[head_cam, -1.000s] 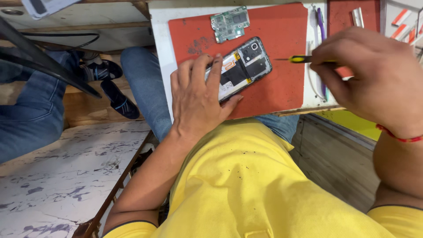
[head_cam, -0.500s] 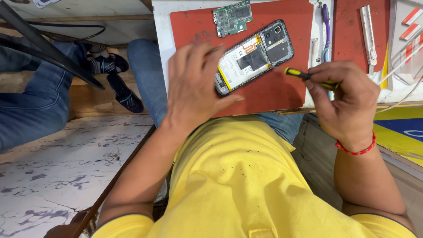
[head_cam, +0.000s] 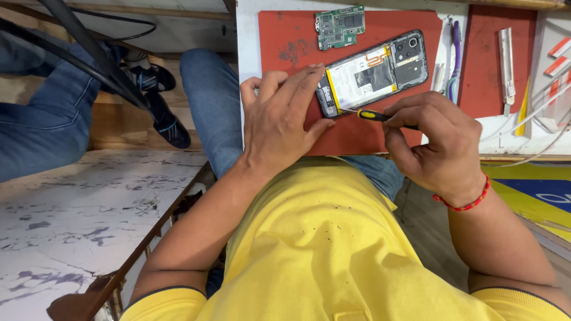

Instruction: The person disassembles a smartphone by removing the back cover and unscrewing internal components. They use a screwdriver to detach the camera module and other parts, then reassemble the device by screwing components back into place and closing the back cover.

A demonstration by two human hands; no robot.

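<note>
Phone [head_cam: 373, 71] with its back cover off lies slantwise on the red mat [head_cam: 285, 35], battery and boards showing, and everything else is best placed from it. Nearest you, your left hand [head_cam: 279, 122] lies spread and flat on the mat, holding nothing, its fingertips pinning the phone's lower end; press there firmly enough that the body cannot skate when the tool pushes. Just to the right of that end, your right hand [head_cam: 437, 145] is closed around a small screwdriver [head_cam: 375, 115] with a yellow and black handle, its tip touching the phone's lower edge beside the battery. Keep the shaft low and the push gentle, I would judge, since a slip here could run into the battery. Beyond the phone's upper-left side, a loose green circuit board [head_cam: 340, 26] sits on the mat; leave it well apart from your sweep. To the phone's right, on the counter [head_cam: 511, 128], lie tweezers [head_cam: 439, 77], a purple tool [head_cam: 456, 50] and a metal blade tool [head_cam: 506, 62].
</note>
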